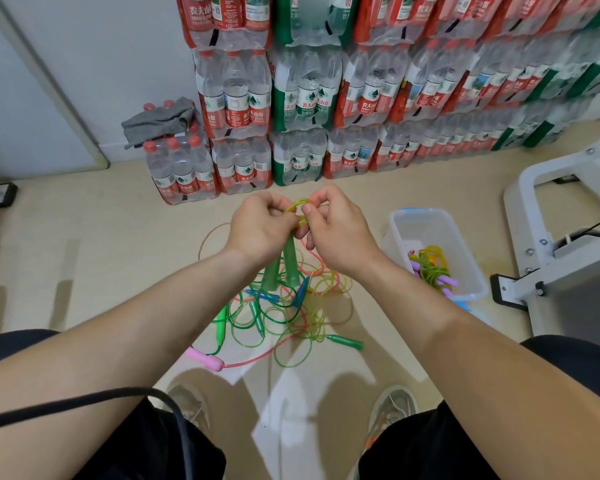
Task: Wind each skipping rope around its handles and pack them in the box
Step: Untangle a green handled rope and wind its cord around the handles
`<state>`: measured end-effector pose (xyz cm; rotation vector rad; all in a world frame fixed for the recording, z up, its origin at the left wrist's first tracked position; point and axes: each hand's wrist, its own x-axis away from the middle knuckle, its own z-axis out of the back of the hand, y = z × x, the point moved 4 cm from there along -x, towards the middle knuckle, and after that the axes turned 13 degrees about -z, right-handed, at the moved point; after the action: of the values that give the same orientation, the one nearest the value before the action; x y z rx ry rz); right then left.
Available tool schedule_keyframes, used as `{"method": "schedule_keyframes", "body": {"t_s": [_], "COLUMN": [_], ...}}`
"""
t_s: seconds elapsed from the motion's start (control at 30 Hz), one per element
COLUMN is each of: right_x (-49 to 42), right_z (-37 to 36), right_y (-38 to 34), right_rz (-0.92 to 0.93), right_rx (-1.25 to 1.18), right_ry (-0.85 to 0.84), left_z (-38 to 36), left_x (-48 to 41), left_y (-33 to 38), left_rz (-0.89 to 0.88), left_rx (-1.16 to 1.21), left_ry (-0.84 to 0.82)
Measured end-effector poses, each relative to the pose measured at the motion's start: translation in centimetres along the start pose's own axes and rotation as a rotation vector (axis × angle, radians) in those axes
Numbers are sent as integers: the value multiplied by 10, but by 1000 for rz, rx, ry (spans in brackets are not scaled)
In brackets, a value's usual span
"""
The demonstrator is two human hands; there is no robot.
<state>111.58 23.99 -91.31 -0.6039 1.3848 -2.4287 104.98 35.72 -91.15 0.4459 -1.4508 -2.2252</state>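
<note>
My left hand [262, 225] grips the tops of two green handles [282, 270] that hang down side by side. My right hand [329, 225] pinches the yellow-green rope [300, 205], which loops over the handle tops between both hands. Below on the floor lies a tangled pile of ropes [288, 313] in green, yellow and pink, with green handles, a blue handle [300, 291] and a pink handle [205, 358]. A clear plastic box [465, 244] stands to the right, holding a wound bundle with purple handles [433, 268].
Stacked packs of bottled water [326, 98] line the wall ahead, with a grey cloth [160, 121] on one. A white metal frame [561, 237] stands at the right. My knees and shoes [392, 407] are at the bottom, with a black cable [84, 401] across my left leg.
</note>
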Motion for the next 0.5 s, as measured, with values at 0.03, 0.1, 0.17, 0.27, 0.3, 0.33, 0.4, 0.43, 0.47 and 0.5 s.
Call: {"method": "schedule_keyframes", "body": {"t_s": [0.03,0.1,0.17,0.27,0.3,0.33,0.4,0.43,0.47,0.5], "right_x": [0,0,-1,-2,-3,-4,-7,-8,-8,-8], "right_z": [1,4,5,5,5,4,3,2,1,2], "right_y": [-1,-2,-2,-1,0,1,4,5,6,6], "right_rz": [6,19,27,30,38,51,69,70,74,86], "right_rx": [19,52,78,135,166,201,264,286,306,326], "right_ry": [2,1,0,0,5,15,33,37,44,56], "left_z": [0,0,0,3,4,4,4,3,3,3], "left_x": [0,-1,-1,-2,-3,-3,-3,-4,-4,-5], "left_y": [1,2,2,1,1,1,-1,-3,-6,-8], "left_rz": [-13,-27,-27,-24,-21,-14,23,49,77,104], "left_rx": [-26,-48,-22,-29,-39,-37,-12,13,46,84], "left_ry": [-10,-33,-78,-145,-154,-159,-161,-159,-158,-159]}}
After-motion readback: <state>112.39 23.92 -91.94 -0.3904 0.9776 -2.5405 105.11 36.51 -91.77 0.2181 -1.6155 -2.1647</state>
